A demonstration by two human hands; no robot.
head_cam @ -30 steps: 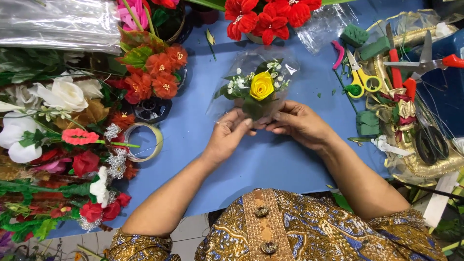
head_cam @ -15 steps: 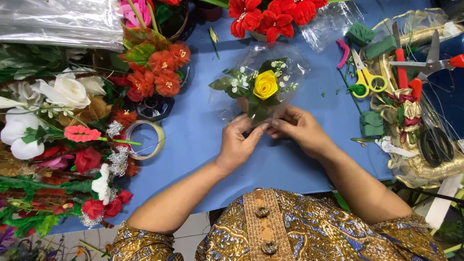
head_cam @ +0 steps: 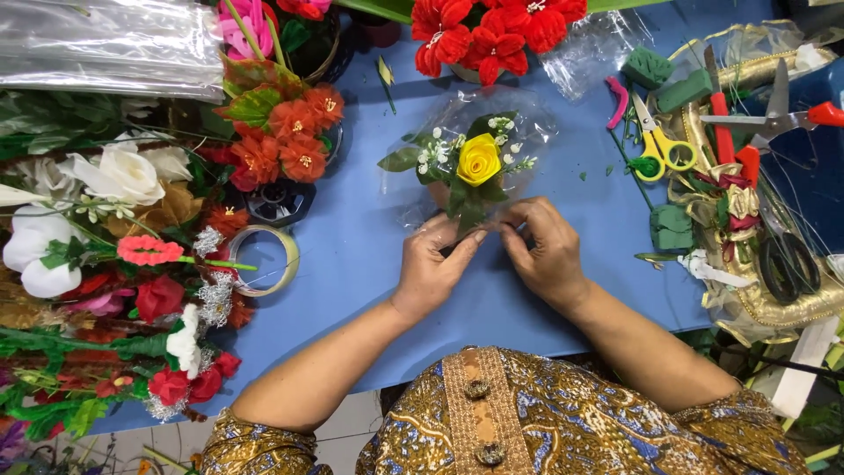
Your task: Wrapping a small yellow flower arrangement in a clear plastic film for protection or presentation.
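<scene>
A small posy (head_cam: 470,171) of a yellow rose with white sprigs and green leaves, wrapped in clear cellophane (head_cam: 527,123), is gripped at its base by both hands over the blue table (head_cam: 352,237). The fingers (head_cam: 457,246) of the left hand (head_cam: 432,268) are pinched on the lower stems and the gathered film, and the fingers (head_cam: 519,230) of the right hand (head_cam: 547,255) are closed on the same spot from the other side, so that the two sets of fingertips nearly touch. The flower head is held just beyond the fingertips, pointing away from the person, and the cellophane is spread out around it on the table. Well to the left of the left fingers a roll of clear tape (head_cam: 264,259) is laid flat, with a dark round holder (head_cam: 280,202) just beyond it and a cluster of orange-red artificial flowers (head_cam: 294,141) farther off. Farther left, white, red and pink artificial blooms (head_cam: 114,255) are heaped along the table edge. Beyond the posy, far from the fingertips, a bunch of red flowers (head_cam: 492,31) is seen. To the right of the right fingers, apart from them, yellow-handled scissors (head_cam: 658,145), blocks of green floral foam (head_cam: 673,227), red-handled shears (head_cam: 774,119) and black-handled scissors (head_cam: 787,259) are spread among gold wrapping (head_cam: 774,303).
</scene>
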